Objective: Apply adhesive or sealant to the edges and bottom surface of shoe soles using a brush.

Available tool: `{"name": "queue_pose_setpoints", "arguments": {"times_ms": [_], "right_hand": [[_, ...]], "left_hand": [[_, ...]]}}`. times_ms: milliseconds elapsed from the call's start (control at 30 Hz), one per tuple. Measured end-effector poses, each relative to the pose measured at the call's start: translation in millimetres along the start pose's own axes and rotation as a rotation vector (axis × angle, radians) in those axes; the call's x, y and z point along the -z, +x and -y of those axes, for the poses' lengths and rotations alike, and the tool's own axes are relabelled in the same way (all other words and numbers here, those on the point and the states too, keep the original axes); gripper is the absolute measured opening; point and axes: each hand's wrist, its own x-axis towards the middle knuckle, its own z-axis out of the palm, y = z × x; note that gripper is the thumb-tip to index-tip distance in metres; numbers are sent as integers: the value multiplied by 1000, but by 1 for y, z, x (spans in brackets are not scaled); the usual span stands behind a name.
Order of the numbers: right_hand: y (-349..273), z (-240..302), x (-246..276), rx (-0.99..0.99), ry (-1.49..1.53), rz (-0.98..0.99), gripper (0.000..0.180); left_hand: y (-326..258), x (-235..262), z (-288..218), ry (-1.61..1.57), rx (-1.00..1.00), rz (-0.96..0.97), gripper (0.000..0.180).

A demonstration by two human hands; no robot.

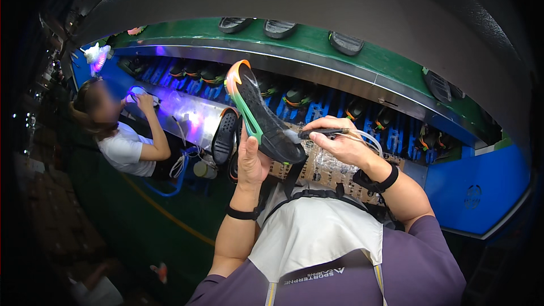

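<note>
Shirt (402,266), sole (260,111) in left hand (253,162), brush (309,134) in right (346,148), jar (205,170), contents unclear

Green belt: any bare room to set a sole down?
Green belt: bare between the second sole and third sole from left; wider bare stretch between the third and the rightmost soles. Crowded: the blue rack below, lined with shoe parts, and between left hand and right hand, where held sole and brush fill the gap.

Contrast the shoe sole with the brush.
The sole is larger and broad; the brush is slim. The sole shows orange, green and black; the brush is black with a pale tip. The left hand holds the sole, the right hand the brush. Both are partly black.
</note>
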Motion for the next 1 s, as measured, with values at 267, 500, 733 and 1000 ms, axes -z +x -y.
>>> {"name": "queue_pose_setpoints", "arguments": {"times_ms": [267, 500, 733, 1000], "right_hand": [[-3, -6, 8, -83, 0, 41, 23], [-4, -13, 12, -131, 109, 104, 22], [0, -23, 14, 26, -120, -205, 23], [-23, -39, 17, -199, -60, -203, 23]], "left_hand": [[9, 5, 2, 147, -104, -53, 92], [12, 12, 3, 102, -108, -34, 102], [6, 26, -3, -297, 141, -179, 88], [-25, 62, -13, -595, 322, -75, 85]]}}
